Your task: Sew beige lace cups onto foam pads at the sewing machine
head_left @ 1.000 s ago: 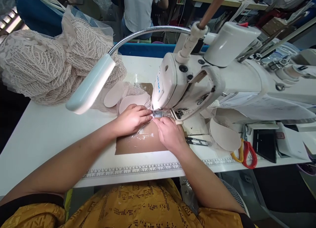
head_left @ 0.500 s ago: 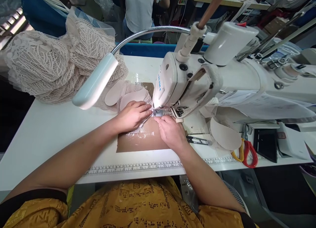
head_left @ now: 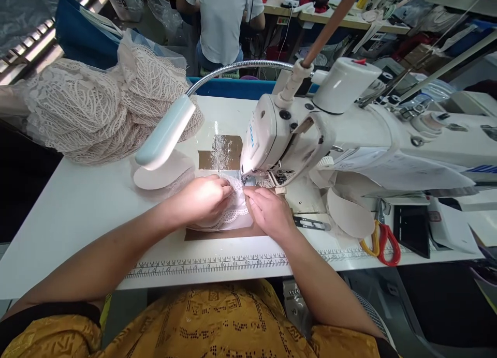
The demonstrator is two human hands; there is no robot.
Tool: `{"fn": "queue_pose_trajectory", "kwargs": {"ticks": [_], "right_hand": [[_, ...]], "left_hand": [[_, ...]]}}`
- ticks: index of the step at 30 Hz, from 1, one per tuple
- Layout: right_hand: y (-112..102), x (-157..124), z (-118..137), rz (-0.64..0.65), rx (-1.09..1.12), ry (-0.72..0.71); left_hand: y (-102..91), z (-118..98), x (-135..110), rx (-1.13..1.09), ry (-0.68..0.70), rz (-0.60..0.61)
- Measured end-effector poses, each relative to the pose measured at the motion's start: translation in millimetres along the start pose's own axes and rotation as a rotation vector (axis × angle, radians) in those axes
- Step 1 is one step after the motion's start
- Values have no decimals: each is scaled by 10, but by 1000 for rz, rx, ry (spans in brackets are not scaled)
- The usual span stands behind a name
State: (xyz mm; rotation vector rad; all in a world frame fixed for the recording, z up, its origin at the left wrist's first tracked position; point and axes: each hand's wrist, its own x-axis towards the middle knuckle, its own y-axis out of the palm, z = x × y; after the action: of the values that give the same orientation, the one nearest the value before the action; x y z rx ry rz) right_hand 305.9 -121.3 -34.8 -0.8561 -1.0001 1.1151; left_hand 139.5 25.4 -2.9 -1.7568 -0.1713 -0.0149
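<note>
My left hand (head_left: 204,197) lies curled on a pale lace-covered cup piece (head_left: 233,214), fingers pressed down on it just left of the needle. My right hand (head_left: 269,210) grips the same piece's right edge, fingertips close to the presser foot (head_left: 247,181) of the white sewing machine (head_left: 295,135). The piece rests on a brown plate (head_left: 219,159) set in the white table (head_left: 77,208). A second beige cup (head_left: 161,174) lies to the left under the lamp head (head_left: 165,133).
A heap of cream lace (head_left: 97,109) fills the table's back left. Thread snips (head_left: 310,223), a beige cup (head_left: 349,215) and red-and-yellow scissors (head_left: 382,239) lie right of my hands. A ruler strip (head_left: 209,265) runs along the front edge. Another person (head_left: 223,16) sits beyond the table.
The lace cup piece has been drawn toward me out from under the machine, baring the brown plate behind the needle. Both hands came slightly nearer. One cup now lies further left under the lamp.
</note>
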Motion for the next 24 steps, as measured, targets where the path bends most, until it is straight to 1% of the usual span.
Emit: {"fn": "queue_pose_trajectory", "kwargs": {"ticks": [3, 8, 13, 21, 24], "right_hand": [[-8, -2, 8, 6, -17, -3], [-8, -11, 9, 8, -31, 1], [6, -26, -4, -8, -21, -7], [12, -40, -28, -40, 1, 13], [12, -51, -37, -57, 15, 0]], "left_hand": [[79, -37, 42, 10, -21, 8], [176, -77, 68, 45, 1, 20], [173, -67, 74, 27, 35, 30], [156, -64, 82, 48, 18, 38], [148, -61, 87, 56, 9, 54]]}}
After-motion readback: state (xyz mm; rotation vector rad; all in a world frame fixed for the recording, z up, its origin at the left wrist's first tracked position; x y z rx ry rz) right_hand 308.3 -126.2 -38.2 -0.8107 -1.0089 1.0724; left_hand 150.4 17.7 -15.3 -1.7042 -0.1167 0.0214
